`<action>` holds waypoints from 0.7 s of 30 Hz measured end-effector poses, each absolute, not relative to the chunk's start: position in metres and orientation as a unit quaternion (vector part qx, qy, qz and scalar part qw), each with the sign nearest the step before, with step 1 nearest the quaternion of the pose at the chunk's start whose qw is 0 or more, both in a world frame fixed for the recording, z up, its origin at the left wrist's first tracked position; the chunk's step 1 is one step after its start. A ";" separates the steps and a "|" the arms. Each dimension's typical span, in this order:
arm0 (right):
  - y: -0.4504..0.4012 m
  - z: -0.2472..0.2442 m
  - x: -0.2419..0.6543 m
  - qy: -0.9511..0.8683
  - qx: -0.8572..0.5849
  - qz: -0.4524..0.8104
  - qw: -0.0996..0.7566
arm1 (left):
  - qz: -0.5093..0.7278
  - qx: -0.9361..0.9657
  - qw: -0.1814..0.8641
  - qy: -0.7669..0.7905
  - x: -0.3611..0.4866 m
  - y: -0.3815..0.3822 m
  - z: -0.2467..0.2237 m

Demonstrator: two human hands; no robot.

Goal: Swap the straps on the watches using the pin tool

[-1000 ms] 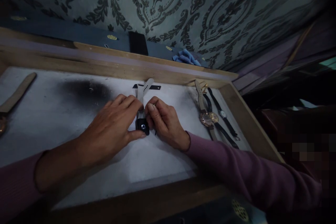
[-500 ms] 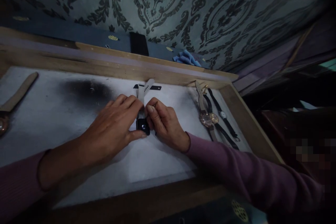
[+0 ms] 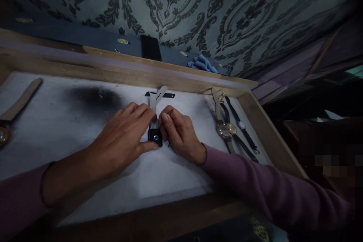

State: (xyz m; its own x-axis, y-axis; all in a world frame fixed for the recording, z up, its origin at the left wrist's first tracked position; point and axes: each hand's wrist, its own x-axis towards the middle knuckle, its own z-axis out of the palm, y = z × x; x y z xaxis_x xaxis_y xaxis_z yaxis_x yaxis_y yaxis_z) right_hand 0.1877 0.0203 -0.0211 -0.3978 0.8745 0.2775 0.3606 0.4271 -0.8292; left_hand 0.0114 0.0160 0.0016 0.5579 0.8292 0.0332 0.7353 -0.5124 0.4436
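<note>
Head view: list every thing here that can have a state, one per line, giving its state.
Black case, held
Left hand, thumb and fingers around it
Right hand, fingers curled, contents hidden
Pale strap, holed end free
Wooden tray, open
White lining, stained dark
Blue cloth, crumpled
Silver-faced watch, unfastened
Gold-faced watch, unfastened
Leftmost watch, strap extended

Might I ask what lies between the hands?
In the head view, a black, squarish piece sits between the left hand and right hand, a pale strap beyond.
</note>
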 end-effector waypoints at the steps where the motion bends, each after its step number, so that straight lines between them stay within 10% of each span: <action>1: 0.020 -0.021 0.188 -0.760 -0.406 0.349 0.369 | 0.124 0.861 0.193 0.454 0.011 0.016 0.001; 21: 0.021 -0.021 0.188 -0.763 -0.405 0.341 0.372 | 0.115 0.857 0.202 0.459 0.012 0.016 0.005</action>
